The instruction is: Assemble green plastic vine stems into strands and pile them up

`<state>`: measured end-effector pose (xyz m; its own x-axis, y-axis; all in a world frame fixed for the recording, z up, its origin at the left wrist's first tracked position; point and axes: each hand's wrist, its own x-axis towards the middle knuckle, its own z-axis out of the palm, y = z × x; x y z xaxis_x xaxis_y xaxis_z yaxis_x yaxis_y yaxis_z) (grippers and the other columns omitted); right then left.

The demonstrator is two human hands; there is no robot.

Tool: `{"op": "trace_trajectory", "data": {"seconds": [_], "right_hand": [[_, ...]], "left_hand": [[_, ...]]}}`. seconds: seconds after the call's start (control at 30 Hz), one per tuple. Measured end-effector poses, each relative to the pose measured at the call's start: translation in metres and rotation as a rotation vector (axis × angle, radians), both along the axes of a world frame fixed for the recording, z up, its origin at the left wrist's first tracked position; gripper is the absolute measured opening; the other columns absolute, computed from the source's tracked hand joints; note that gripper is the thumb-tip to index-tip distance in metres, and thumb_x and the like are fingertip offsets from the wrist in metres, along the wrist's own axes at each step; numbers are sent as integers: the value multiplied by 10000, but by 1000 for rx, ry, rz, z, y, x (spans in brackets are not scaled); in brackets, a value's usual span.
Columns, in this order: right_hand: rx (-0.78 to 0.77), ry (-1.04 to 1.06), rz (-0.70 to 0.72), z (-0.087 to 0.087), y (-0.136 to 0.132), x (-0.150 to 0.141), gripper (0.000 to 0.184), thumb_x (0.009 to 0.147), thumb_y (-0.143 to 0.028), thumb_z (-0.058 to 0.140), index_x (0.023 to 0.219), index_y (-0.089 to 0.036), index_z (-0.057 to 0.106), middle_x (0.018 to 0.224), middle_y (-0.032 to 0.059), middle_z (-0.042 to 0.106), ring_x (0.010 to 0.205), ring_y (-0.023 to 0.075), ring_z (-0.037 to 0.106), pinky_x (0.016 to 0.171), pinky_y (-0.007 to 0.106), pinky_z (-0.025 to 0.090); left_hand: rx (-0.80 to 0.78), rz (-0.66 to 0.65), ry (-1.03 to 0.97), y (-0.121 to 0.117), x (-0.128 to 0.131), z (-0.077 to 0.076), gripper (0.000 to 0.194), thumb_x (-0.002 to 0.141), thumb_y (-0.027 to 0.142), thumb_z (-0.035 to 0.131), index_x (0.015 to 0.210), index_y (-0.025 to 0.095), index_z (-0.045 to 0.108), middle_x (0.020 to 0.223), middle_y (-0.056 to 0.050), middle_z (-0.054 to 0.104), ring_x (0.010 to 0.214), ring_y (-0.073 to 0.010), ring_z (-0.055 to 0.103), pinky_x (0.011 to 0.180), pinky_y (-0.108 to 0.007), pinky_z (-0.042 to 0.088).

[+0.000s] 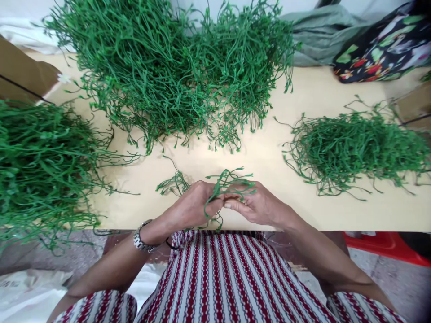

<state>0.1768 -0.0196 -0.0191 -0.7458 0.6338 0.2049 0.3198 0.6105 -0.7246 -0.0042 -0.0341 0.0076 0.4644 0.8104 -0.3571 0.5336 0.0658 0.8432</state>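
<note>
Near the table's front edge my two hands meet, fingertips close together. My left hand point(198, 204) is closed round a few thin green plastic stems point(220, 184), whose forked tips fan out above the fingers and hang below them. My right hand point(254, 204) pinches at the same stems with thumb and forefinger; the exact grip point is hidden between the fingers. Just left of my left hand, a small loose bunch of green stems point(175, 181) lies on the table, partly behind the hand.
A big heap of green stems point(161, 67) covers the table's back. Another pile point(37, 166) spills over the left front edge, and a smaller pile point(360, 150) lies at right. Cardboard boxes point(23, 72) stand at the sides; a floral cloth point(384, 45) is at back right.
</note>
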Motion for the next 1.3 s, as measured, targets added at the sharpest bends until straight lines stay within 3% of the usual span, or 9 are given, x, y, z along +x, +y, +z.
{"op": "trace_trajectory", "data": {"seconds": [0.17,0.37,0.43,0.6,0.77,0.97,1.03,1.1,1.3], "right_hand": [[-86,98,-54,-1,0,0,162,868,-202,476,928,-183,625,862,32,661,830,149,603,747,305,492],[-359,233,-102,0,-6,-3,144,866,-208,490,885,-196,632,814,8,658,753,119,610,674,248,495],[-314,192,-78,0,-7,-3,160,873,-206,463,880,-183,621,803,19,651,753,131,604,670,261,490],[-4,-64,-52,-2,-12,-2,180,862,-165,391,910,-168,565,863,64,619,803,178,553,739,340,453],[-114,-37,58,-6,-14,0,212,839,-134,367,683,-185,501,653,-5,519,616,115,466,583,250,408],[-258,45,161,0,-13,9,277,864,-246,422,597,-179,457,552,-36,415,539,86,401,496,211,365],[-393,71,186,0,-11,15,252,872,-282,447,651,-172,498,594,-27,457,551,84,417,494,208,369],[-497,98,114,-4,-8,19,222,871,-307,472,708,-164,519,643,-18,490,562,81,433,496,205,370],[-632,460,-183,-19,-5,-1,248,891,-387,439,793,-163,481,690,-21,451,576,68,424,515,195,362]], "left_hand": [[14,-21,-71,2,0,2,129,710,168,453,585,145,429,554,49,327,509,-66,304,454,-194,233],[-22,35,-204,-1,0,-3,136,705,163,488,575,130,470,550,36,384,506,-68,322,457,-197,268],[-1,22,-197,-2,1,-1,120,703,144,478,585,126,488,567,28,424,523,-71,353,477,-195,299],[61,4,-86,-2,4,4,116,640,79,452,558,125,521,521,39,424,495,-65,352,451,-180,286],[55,-108,-79,-4,6,4,98,648,119,501,602,127,588,471,41,465,440,-62,319,409,-186,252],[-126,-196,-167,-4,4,11,178,696,157,534,524,133,495,481,56,388,458,-51,301,424,-182,250],[-152,-166,-198,-1,0,12,216,668,102,525,481,138,423,476,65,332,446,-44,282,416,-184,224],[-154,-125,-220,2,-6,12,224,665,85,523,477,140,413,475,66,327,443,-43,288,417,-186,225],[-121,212,-402,8,-3,0,146,665,248,659,615,122,606,572,18,511,518,-74,424,478,-200,354]]}}
